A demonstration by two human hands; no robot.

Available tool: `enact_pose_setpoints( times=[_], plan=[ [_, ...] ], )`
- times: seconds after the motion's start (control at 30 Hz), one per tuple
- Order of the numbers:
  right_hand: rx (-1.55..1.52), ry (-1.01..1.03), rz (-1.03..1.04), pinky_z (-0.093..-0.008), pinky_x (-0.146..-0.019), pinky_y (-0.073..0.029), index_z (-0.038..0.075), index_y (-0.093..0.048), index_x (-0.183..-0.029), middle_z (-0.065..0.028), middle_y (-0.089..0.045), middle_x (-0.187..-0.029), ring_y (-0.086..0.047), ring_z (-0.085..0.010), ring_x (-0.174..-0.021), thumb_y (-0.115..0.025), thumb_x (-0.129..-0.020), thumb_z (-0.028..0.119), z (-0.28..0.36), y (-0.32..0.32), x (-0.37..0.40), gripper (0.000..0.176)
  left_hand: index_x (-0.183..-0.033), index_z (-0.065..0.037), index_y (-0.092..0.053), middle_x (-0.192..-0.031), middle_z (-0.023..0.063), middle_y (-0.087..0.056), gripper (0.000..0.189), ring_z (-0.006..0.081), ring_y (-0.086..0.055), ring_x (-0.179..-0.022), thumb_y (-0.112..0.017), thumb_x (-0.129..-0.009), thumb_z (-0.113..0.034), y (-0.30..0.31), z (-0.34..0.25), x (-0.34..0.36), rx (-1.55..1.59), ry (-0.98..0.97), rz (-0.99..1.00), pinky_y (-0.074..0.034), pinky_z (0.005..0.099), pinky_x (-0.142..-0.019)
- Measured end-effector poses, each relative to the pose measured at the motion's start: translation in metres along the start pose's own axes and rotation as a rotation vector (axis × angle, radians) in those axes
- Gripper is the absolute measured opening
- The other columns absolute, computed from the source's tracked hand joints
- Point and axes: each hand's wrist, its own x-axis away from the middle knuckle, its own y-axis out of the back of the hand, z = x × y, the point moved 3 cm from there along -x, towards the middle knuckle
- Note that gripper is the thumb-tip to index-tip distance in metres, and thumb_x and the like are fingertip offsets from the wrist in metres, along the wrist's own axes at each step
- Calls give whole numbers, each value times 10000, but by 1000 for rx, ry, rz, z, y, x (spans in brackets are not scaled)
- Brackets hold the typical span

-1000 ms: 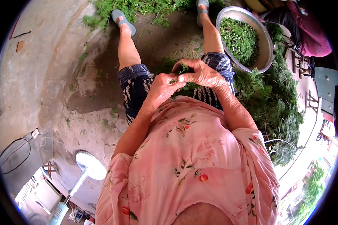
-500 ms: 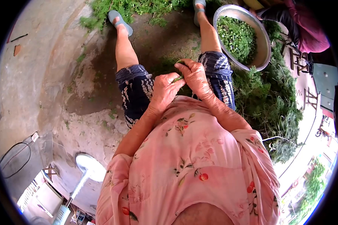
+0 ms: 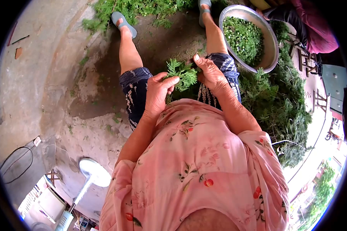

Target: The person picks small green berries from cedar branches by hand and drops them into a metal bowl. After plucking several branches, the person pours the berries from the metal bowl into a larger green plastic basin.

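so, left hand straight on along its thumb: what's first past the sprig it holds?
Likely the right hand, across from the left hand and its green sprig; depth is unclear, so it might pass under.

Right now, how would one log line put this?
left hand: pinching green sprig | right hand: beside sprig, contact unclear | basin: greenery inside

On the concrete floor at upper left, a thin dark stick near a reddish-brown fragment. At lower left, a looped black cable, a small white box and a white round-headed appliance on a pole. Upper right, a person in a magenta top.
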Motion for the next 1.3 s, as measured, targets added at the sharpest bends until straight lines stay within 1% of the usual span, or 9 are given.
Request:
enact_pose_setpoints(
  times=[0.2,0.37,0.43,0.57,0.87,0.9,0.97,1.03,1.3],
  plan=[
    [431,-91,268,-240,-530,-466,-29,-532,-1043,-73,-594,-888,-577,-146,-790,-616,-757,477,7,-19,21,587,-639,-46,-559,-544,-32,-475,153,36,-390,-485,-628,-766,-95,-3,-1,-3,-11,-34,-22,-304,199,-450],
    [569,-141,327,-248,-523,-457,28,-605,-968,-42,-637,-819,-612,-144,-676,-617,-797,224,-8,-34,24,260,-696,-34,-600,-585,-40,-510,151,31,-408,-499,-629,-782,-154,-6,-5,-2,-227,3,-9,-311,185,-447],
    [1002,319,361,-349,-603,-471,0,-598,-947,-150,-630,-833,-614,-275,-705,-606,-787,213,-15,-29,18,266,-719,-5,-601,-547,-5,-521,194,53,-434,-467,-630,-779,-187,-1,-4,-7,-592,-45,35,-333,216,-427],
    [1342,469,156,-417,-647,-466,25,-601,-792,-174,-600,-735,-583,-356,-735,-632,-748,220,-18,-29,28,202,-632,-14,-513,-558,185,-519,324,373,-513,-541,-617,-770,-288,-1,2,-8,-1039,-484,45,-395,409,-484],
    [1383,366,-192,-395,-635,-479,62,-589,-794,-149,-609,-743,-598,-313,-721,-542,-735,86,-13,14,10,79,-819,-13,-603,-583,123,-533,106,159,-444,-475,-624,-787,-112,-35,-20,27,-706,-391,116,-386,281,-481],
    [1528,635,-282,-389,-642,-476,44,-580,-792,-164,-605,-757,-595,-321,-730,-546,-777,117,-26,45,-6,82,-845,-16,-610,-592,115,-543,111,144,-448,-479,-625,-788,-110,-38,-23,29,-777,-430,138,-392,274,-485],
    [1252,780,-422,-351,-524,-463,33,-571,-798,-140,-585,-661,-580,-283,-572,-539,-824,148,-12,65,-1,122,-798,-17,-590,-531,55,-492,92,108,-420,-454,-615,-801,-106,-43,-38,27,-653,-509,79,-361,265,-441],
    [415,34,-537,-294,-402,-395,31,-566,-835,-74,-520,-573,-492,-193,-431,-537,-839,146,19,50,22,119,-814,-33,-596,-551,-9,-483,85,63,-398,-462,-606,-816,-117,-28,-20,12,-372,-188,76,-326,228,-420],
    [-239,320,-737,-363,-633,-525,1,-384,-1200,-171,-491,-1042,-543,-222,-791,-478,-888,290,107,159,35,436,-873,-20,-560,-760,15,-533,189,91,-456,-583,-581,-846,-206,-15,14,6,75,65,21,-376,237,-539]
  ],
)
